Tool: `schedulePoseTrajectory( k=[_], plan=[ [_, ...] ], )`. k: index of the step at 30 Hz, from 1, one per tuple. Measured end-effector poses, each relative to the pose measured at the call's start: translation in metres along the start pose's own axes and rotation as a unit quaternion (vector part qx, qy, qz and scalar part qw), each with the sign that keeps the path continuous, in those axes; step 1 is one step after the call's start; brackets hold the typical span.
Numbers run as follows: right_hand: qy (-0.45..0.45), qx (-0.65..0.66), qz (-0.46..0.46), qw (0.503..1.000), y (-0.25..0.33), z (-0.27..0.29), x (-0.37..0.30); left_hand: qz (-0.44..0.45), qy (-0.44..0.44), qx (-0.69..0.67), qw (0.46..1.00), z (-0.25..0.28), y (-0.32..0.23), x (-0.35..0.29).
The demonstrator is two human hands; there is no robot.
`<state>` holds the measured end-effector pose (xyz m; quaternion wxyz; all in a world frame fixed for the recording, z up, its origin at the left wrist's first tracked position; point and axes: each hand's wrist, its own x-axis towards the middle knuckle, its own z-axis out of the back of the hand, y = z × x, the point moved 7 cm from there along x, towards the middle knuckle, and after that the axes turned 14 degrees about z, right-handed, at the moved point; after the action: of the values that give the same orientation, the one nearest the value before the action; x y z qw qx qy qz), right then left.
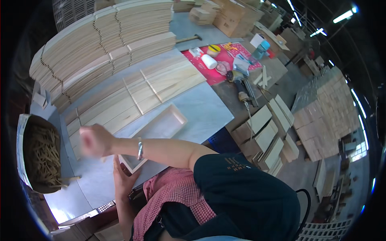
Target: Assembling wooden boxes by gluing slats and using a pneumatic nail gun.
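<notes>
A shallow, open rectangular wooden box (179, 113) lies aslant on the pale tabletop, its middle hidden under my right forearm. At its near end, my left hand (124, 178) grips the corner with thumb and fingers. My right hand (95, 140), with a silver bracelet at the wrist, is raised across the box to the left. Its fingers are curled closed and partly blurred; what they hold, if anything, cannot be made out. Behind it lie flat wooden panels (169, 82) crossed by thin strips.
Tall stacks of grooved boards (80, 52) line the back left. A carton of thin wooden strips (42, 156) stands at the left edge. An air nail gun (241, 88) with a hose, a red mat (211, 74), a hammer (189, 38) and cut boards (269, 150) lie right and behind.
</notes>
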<state>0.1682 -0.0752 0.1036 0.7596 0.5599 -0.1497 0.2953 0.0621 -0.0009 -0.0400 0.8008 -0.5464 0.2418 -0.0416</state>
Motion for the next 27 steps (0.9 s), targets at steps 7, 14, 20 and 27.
schedulePoseTrajectory(
  k=[7, 14, 20, 27],
  plan=[
    [-0.129, -0.109, 0.029, 0.985, -0.020, 0.059, -0.035, -0.034, -0.005, 0.019, 0.999, 0.002, 0.009, 0.007],
    [0.106, -0.237, -0.051, 0.964, -0.072, 0.003, -0.061, 0.031, 0.018, -0.038, 0.999, 0.000, -0.003, 0.002],
    [0.223, -0.211, -0.003, 0.952, -0.050, 0.000, -0.075, -0.001, -0.004, -0.032, 0.999, -0.001, -0.001, 0.004],
    [0.258, -0.112, 0.035, 0.959, -0.044, 0.010, -0.079, -0.041, -0.060, -0.080, 0.994, -0.003, -0.003, 0.000]
  ],
)
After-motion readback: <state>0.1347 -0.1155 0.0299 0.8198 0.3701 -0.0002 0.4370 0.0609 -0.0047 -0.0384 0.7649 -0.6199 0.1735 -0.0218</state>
